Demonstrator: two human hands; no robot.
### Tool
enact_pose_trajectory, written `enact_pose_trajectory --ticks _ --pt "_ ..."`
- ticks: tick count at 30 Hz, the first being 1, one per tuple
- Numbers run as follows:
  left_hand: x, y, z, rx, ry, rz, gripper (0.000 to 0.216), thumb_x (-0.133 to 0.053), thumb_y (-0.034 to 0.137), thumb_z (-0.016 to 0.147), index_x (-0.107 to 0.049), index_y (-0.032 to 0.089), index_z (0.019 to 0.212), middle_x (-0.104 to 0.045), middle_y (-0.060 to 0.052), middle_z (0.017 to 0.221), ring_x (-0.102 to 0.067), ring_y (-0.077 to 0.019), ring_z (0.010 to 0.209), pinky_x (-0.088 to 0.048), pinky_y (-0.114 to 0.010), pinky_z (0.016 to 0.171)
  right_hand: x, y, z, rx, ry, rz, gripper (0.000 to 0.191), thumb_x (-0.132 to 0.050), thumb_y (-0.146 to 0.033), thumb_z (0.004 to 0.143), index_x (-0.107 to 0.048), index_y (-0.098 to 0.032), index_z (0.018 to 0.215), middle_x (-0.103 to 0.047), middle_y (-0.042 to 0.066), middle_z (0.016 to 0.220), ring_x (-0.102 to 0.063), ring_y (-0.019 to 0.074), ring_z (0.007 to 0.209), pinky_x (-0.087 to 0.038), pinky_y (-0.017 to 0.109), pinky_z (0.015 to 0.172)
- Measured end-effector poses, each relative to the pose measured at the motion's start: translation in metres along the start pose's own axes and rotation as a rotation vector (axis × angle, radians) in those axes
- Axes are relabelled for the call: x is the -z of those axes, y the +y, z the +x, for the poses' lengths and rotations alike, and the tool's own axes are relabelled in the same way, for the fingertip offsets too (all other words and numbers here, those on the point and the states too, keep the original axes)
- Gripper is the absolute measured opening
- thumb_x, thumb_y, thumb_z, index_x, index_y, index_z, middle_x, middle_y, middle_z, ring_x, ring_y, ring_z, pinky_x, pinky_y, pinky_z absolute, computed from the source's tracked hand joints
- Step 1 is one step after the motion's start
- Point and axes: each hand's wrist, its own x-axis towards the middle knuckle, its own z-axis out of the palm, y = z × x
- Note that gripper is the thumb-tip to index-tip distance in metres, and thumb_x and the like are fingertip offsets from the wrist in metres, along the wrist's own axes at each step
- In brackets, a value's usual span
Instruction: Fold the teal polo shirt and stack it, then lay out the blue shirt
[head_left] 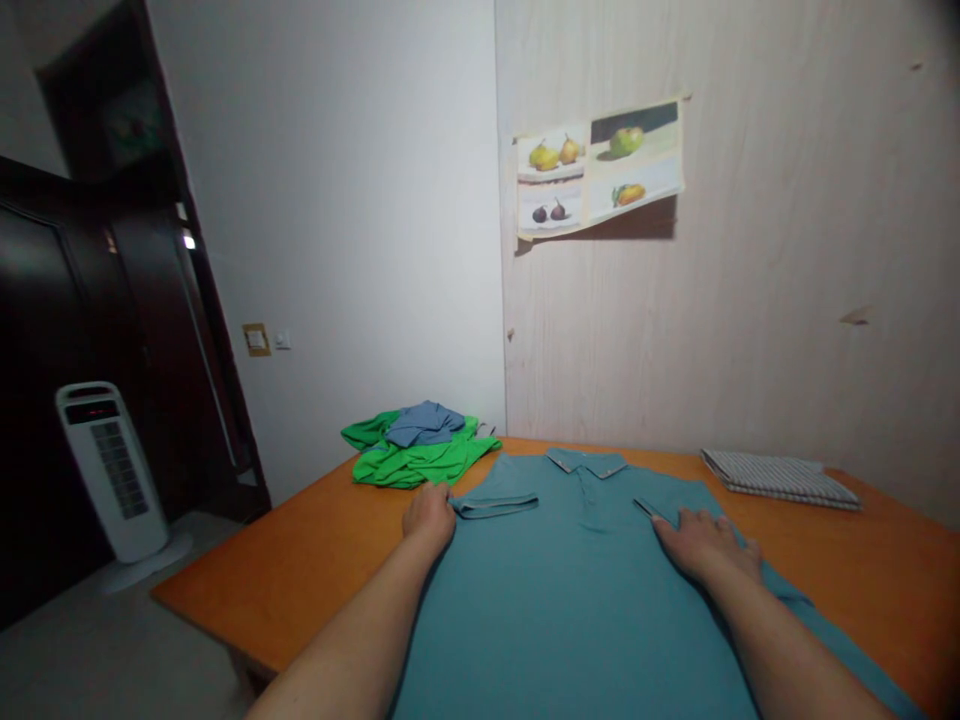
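A teal polo shirt (577, 600) lies flat, front up, on the orange wooden table (300, 570). Its long axis runs from near to far: the collar (586, 463) is at the far end and the hem drops out of view at the near edge. Both hands are at shoulder level of the shirt, one on each side of the collar and about equally far from it. The left hand (429, 515) sits at the shirt's left edge, touching the outer end of the left sleeve (495, 503), which lies folded inward across the chest and points right. Its fingers are curled under and held together, knuckles up; I cannot tell whether they pinch the fabric or only press on it. The right hand (705, 545) lies palm down on the right shoulder, fingers straight and slightly spread, pointing far and left towards a small folded edge of cloth just beyond the fingertips. So the shirt's body stretches between the two forearms, with the left hand at its border and the right hand a little inside its border. At the far left of the table, just beyond the left hand, is a crumpled green shirt (420, 460) with a blue garment (424, 422) on top. A folded striped cloth (780, 478) rests at the far right, well apart from the right hand. A white tower heater (112, 470) stands on the floor to the left, and a fruit poster (600, 170) hangs on the far wall.
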Motion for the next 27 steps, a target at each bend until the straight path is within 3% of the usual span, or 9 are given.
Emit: enact_pose_trajectory --ticks 6,10,14,20,27 --pt "0.002 -0.001 -0.004 -0.035 0.057 0.001 0.027 -0.046 0.016 0.089 -0.068 0.024 0.103 -0.066 -0.01 0.11 -0.06 -0.0283 0.106 -0.044 -0.037 0.082 0.002 0.001 0.001 0.001 -0.015 -0.012 0.078 -0.023 -0.064 0.091 -0.049 -0.014 0.145 -0.039 0.019 0.156 -0.027 0.0402 0.146 -0.023 0.066 0.111" --pt "0.007 0.006 -0.012 -0.166 0.081 -0.019 0.027 -0.043 0.021 0.095 -0.065 0.024 0.109 -0.065 -0.007 0.116 -0.056 -0.0232 0.113 -0.039 -0.034 0.092 0.001 0.001 0.001 0.01 -0.014 -0.01 0.077 -0.023 -0.064 0.091 -0.052 -0.015 0.142 -0.041 0.019 0.154 -0.028 0.0404 0.145 -0.023 0.066 0.111" --pt "0.009 0.008 -0.02 -0.259 0.029 -0.003 0.023 -0.047 0.033 0.095 -0.068 0.025 0.096 -0.068 -0.006 0.106 -0.058 -0.0252 0.108 -0.037 -0.037 0.092 0.001 0.0 0.001 0.015 0.0 -0.005 0.075 -0.024 -0.064 0.091 -0.053 -0.015 0.141 -0.044 0.02 0.152 -0.03 0.0399 0.144 -0.024 0.065 0.11" --pt "0.013 0.01 -0.024 -0.222 0.002 0.047 0.02 -0.051 0.033 0.092 -0.068 0.023 0.09 -0.068 -0.009 0.105 -0.058 -0.0292 0.105 -0.036 -0.044 0.093 0.002 -0.002 0.0 0.01 0.011 0.001 0.074 -0.026 -0.063 0.092 -0.052 -0.015 0.142 -0.044 0.02 0.151 -0.031 0.0394 0.144 -0.024 0.064 0.11" --pt "0.006 0.033 -0.025 -0.335 -0.011 0.013 0.027 -0.051 0.036 0.094 -0.062 0.025 0.116 -0.062 -0.008 0.122 -0.053 -0.0261 0.116 -0.039 -0.036 0.094 0.005 -0.004 -0.003 0.013 0.015 0.006 0.073 -0.028 -0.062 0.091 -0.056 -0.014 0.138 -0.046 0.021 0.15 -0.033 0.0399 0.142 -0.024 0.064 0.11"
